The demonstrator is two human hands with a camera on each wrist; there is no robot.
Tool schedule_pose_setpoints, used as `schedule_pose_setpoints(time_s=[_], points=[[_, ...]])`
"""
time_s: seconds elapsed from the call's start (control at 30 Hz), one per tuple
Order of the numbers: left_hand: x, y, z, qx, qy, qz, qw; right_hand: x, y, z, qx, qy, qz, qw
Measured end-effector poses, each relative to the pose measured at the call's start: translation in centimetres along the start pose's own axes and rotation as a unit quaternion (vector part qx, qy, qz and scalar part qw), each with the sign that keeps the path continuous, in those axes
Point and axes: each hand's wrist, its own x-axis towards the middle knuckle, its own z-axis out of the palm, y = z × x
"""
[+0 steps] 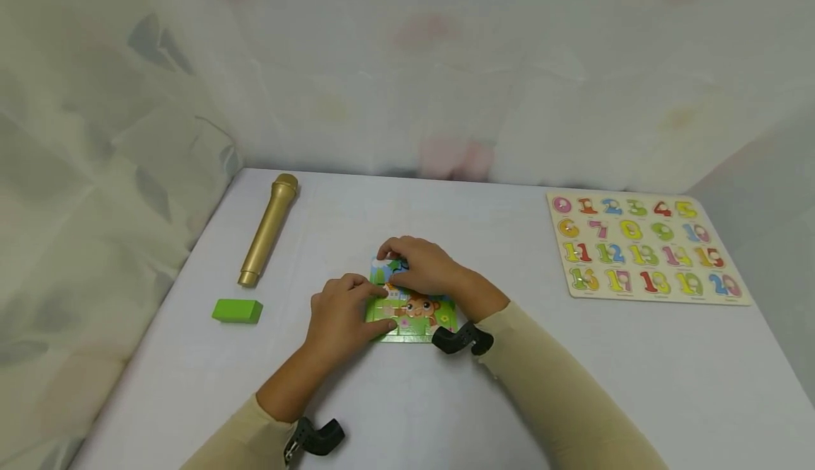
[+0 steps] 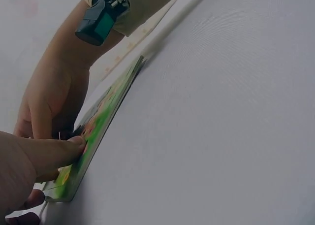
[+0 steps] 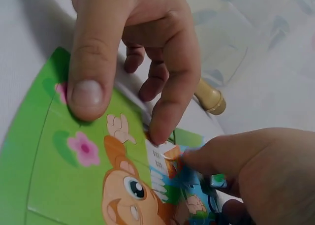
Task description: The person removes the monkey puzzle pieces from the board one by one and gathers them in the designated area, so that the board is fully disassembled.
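Note:
A jigsaw puzzle (image 1: 414, 325) with a cartoon monkey and pink flowers lies flat on the white table. My left hand (image 1: 340, 314) is at its left side; the thumb (image 3: 88, 94) presses on the green part and the index fingertip touches the picture further up. Other left fingers rest by the puzzle's edge. Over the upper part, my right hand (image 1: 423, 266) pinches a small puzzle piece (image 3: 218, 180) between thumb and fingers. That piece looks tilted, and the fingers hide much of it. In the left wrist view, the puzzle (image 2: 101, 124) appears edge-on.
A gold microphone (image 1: 269, 233) lies at the back left, with a green block (image 1: 238, 311) nearer the front. On the right lies a wooden number board (image 1: 649, 247) with coloured numerals. Patterned cloth (image 1: 446, 66) hangs behind the table and along its left side.

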Motion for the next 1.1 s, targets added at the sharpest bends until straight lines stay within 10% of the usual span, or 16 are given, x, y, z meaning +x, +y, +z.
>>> schedule_pose_setpoints(time_s=[0.67, 1.1], points=[[0.5, -0.4, 1.1, -0.076, -0.001, -0.021, 0.9969, -1.8, 1.7, -2.4, 0.161, 0.043, 0.031, 0.9856], [0.6, -0.1, 0.4, -0.058, -0.013, -0.04, 0.9974, -5.6, 5.2, -5.1, 0.142, 0.064, 0.094, 0.9833]])
